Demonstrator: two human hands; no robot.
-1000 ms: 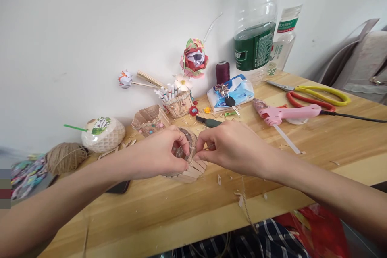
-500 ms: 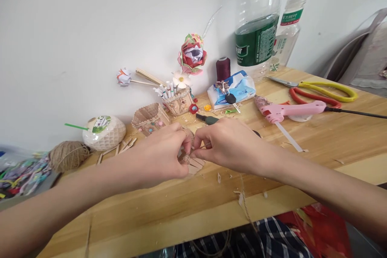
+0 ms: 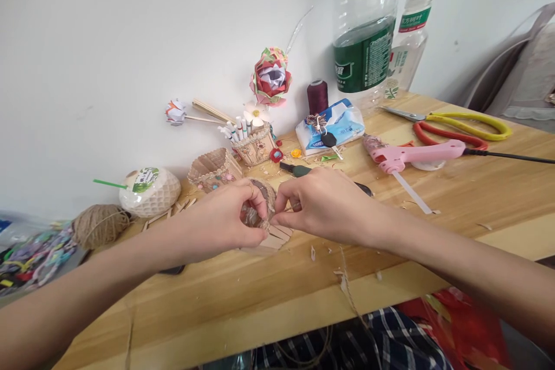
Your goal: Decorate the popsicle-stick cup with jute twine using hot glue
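A small round basket (image 3: 280, 236) made of flat wooden sticks, with a twine-wrapped rim (image 3: 265, 188), sits on the table between my hands. My left hand (image 3: 229, 213) is closed on the near part of that rim, its thumb and index finger pinching from the left. My right hand (image 3: 323, 205) pinches the twine at the same spot from the right; its fingertips almost meet those of the left. The fingers partly cover the pinched twine. A loose strand of twine (image 3: 347, 283) hangs over the front table edge.
Behind stand a decorated stick basket (image 3: 212, 167) and a holder with white pens (image 3: 255, 150). To the right lie a pink glue gun (image 3: 416, 155) and scissors (image 3: 459, 127). A twine ball (image 3: 100, 225) is at left. Wood scraps dot the wooden table (image 3: 208, 306).
My left hand has shifted slightly left and its fingers have opened out a little, so more of the basket's rim shows. The right hand stays pinched at the rim.
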